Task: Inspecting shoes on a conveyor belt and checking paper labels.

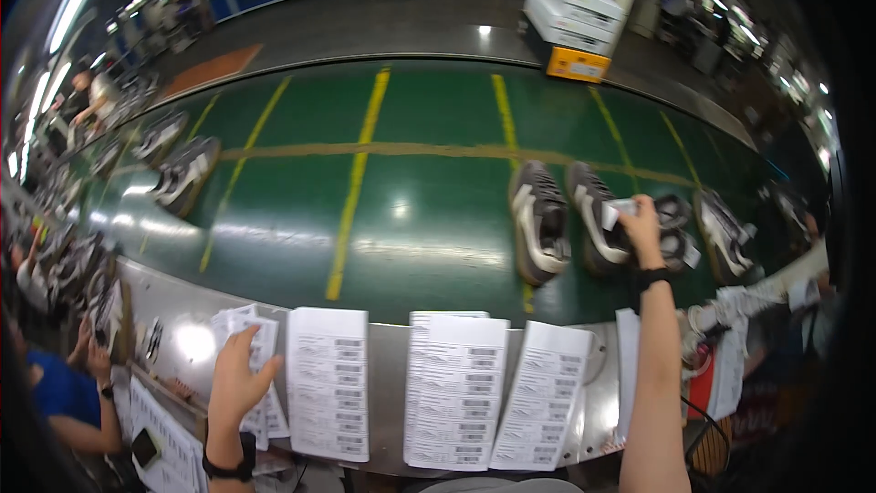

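Note:
My right hand (644,226) reaches over the green conveyor belt, its fingers closed on a small white label (617,212). The label is at the opening of a grey shoe with a white stripe (591,210); whether it touches the shoe I cannot tell. Just left of that shoe stands a matching shoe (540,224). My left hand (243,367) hovers over loose label sheets (265,333) at the metal table's left, thumb and fingers apart, holding nothing I can see. Between my arms lie a label sheet (328,383), a stack of sheets (456,393) and a slanted sheet (543,393).
More shoes stand on the belt (438,219), at right (721,233) and left (187,173). White and orange shoe boxes (575,23) are stacked at its far edge. A co-worker in blue (73,393) handles a shoe at lower left. A phone (146,447) lies near them.

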The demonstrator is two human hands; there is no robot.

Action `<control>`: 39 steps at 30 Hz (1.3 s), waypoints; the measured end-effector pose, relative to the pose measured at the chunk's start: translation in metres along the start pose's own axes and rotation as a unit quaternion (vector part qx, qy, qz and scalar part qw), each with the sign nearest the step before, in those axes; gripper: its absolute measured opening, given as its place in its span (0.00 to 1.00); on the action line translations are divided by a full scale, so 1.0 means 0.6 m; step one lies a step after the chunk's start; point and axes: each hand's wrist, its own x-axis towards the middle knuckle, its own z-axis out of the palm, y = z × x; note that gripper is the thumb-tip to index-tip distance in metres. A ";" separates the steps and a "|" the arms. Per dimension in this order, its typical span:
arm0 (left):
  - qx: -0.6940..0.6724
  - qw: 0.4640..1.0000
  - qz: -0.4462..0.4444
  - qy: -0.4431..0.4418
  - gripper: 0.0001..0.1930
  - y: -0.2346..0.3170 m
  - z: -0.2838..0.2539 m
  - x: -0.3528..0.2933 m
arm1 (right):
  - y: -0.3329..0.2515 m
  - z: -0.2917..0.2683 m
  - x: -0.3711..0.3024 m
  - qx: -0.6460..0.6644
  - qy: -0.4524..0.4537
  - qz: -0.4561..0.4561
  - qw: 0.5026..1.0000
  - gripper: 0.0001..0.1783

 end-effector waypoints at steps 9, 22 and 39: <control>0.300 0.945 -0.088 0.092 0.42 -0.368 -0.086 0.391 | -0.174 -0.078 -0.143 -0.052 -0.058 -0.077 0.994 0.22; 0.522 0.808 -0.253 0.107 0.34 -0.508 -0.151 0.604 | -0.375 -0.023 -0.314 -0.250 -0.568 -0.140 0.771 0.49; 0.260 0.915 -0.277 -0.133 0.25 -0.280 -0.069 0.552 | -0.369 -0.090 -0.408 -0.103 -0.393 -0.271 0.872 0.31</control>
